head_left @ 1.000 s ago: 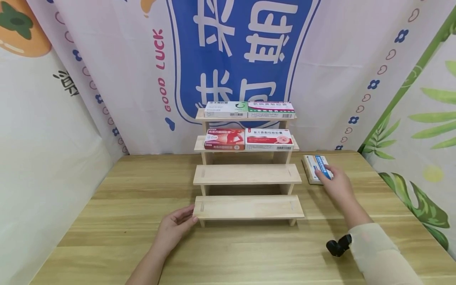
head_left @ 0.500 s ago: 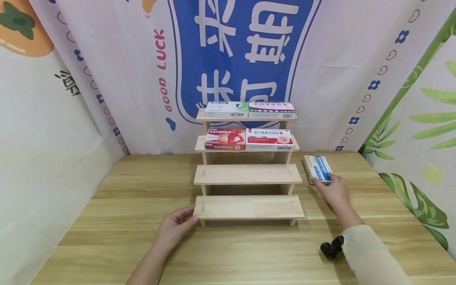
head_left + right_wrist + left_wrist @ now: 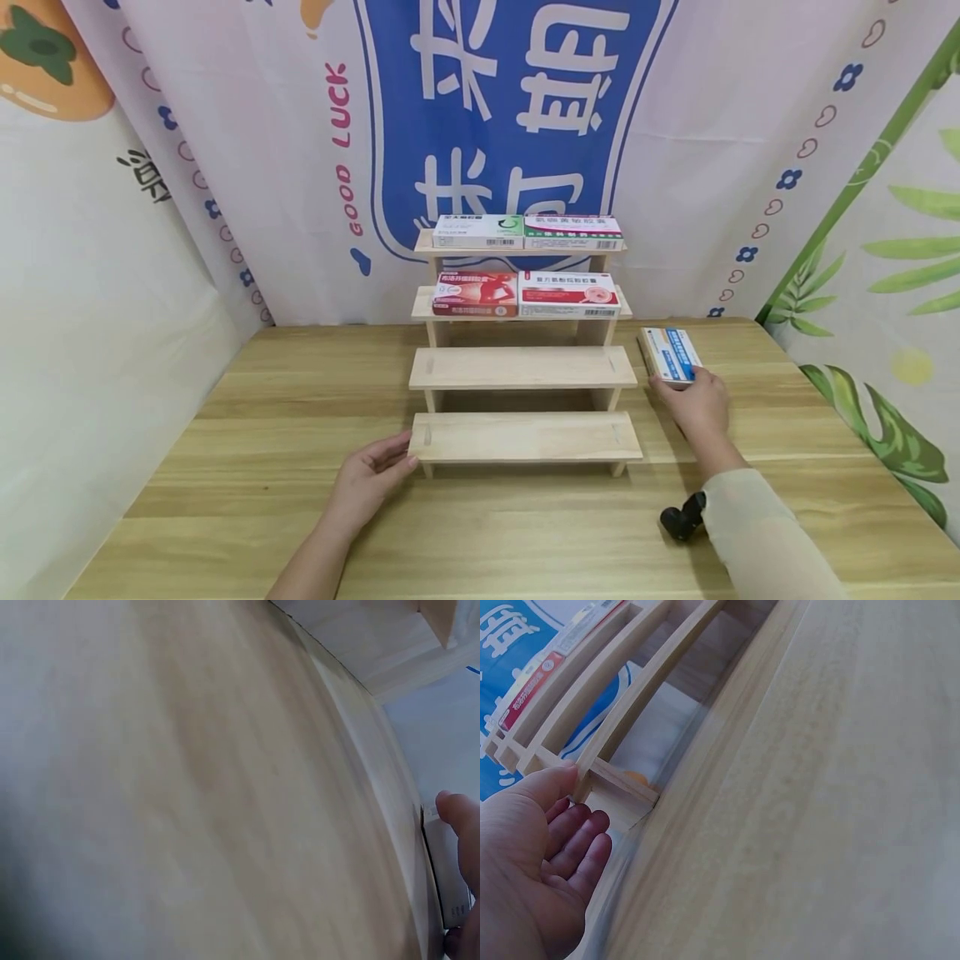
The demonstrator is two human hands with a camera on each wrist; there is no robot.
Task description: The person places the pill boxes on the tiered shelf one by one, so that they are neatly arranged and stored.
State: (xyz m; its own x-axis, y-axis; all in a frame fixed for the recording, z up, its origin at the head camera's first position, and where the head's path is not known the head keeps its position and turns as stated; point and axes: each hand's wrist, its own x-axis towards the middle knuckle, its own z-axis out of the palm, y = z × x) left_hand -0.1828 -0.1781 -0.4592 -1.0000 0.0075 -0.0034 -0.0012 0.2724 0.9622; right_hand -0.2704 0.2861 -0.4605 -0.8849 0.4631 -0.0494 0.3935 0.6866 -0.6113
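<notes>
A stepped wooden display rack (image 3: 525, 437) stands mid-table. My left hand (image 3: 372, 481) holds the left end of its lowest step; in the left wrist view the thumb lies on the step's edge and the loosely curled fingers sit below. On the table right of the rack lies a blue-and-white medicine box (image 3: 669, 353). My right hand (image 3: 697, 406) grips its near end, thumb at the left and fingers at the right. The right wrist view shows only the box's pale side (image 3: 448, 870) and part of the hand (image 3: 466, 847). Whether another box lies beneath is unclear.
The top step bears a green-and-white box (image 3: 477, 232) and a pink-and-green-trimmed box (image 3: 573, 232). One step lower sit a red box (image 3: 476, 293) and a white-and-red box (image 3: 568, 294). A printed curtain (image 3: 690, 167) hangs behind the table. A black device (image 3: 682, 518) is at the right wrist.
My right hand has shifted from the box's right side to its near end, with the forearm swinging left. The box has barely moved. My left hand stays at the rack.
</notes>
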